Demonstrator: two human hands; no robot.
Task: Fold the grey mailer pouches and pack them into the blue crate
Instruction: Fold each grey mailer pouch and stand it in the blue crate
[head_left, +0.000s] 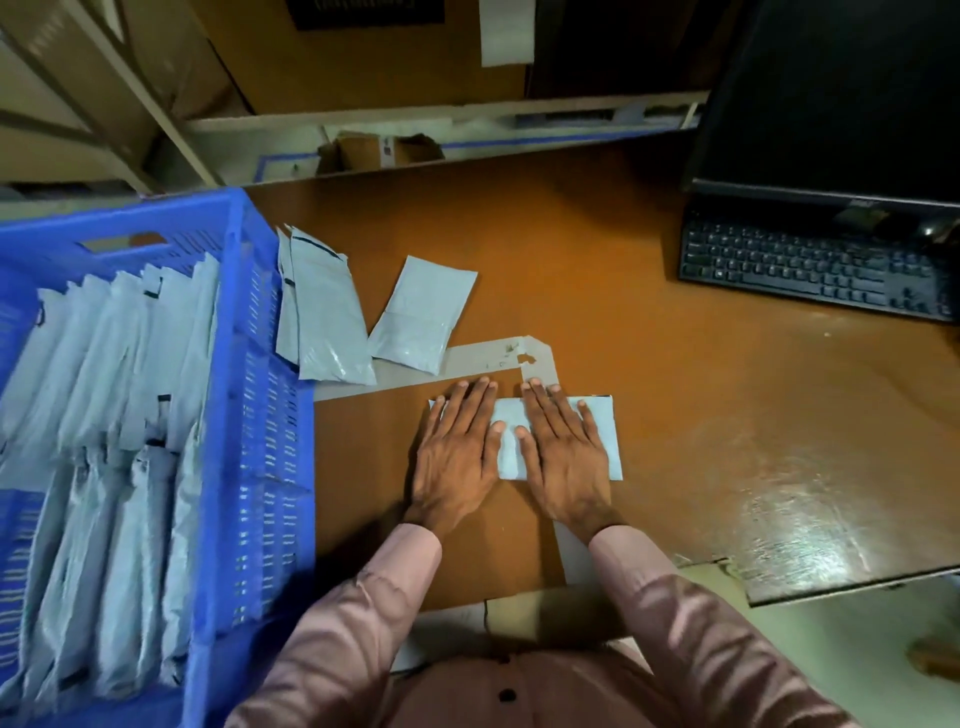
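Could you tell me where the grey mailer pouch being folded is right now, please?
In the head view the grey plastic mailer pouch lies flat on the brown wooden table, centre frame, under the left hand and right hand, right of the blue plastic crate.

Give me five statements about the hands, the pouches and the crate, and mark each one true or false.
1. Both hands lie flat on one pouch on the table. True: the left hand and right hand press on the folded pouch.
2. The blue crate is empty. False: the blue crate already holds rows of packed pouches.
3. The crate stands to the person's left. True.
4. No pouches lie loose on the table beyond the hands. False: loose pouches lie beside the crate, beyond the hands.
5. A keyboard sits on the crate side of the table. False: the keyboard is at the far right, below a dark monitor.
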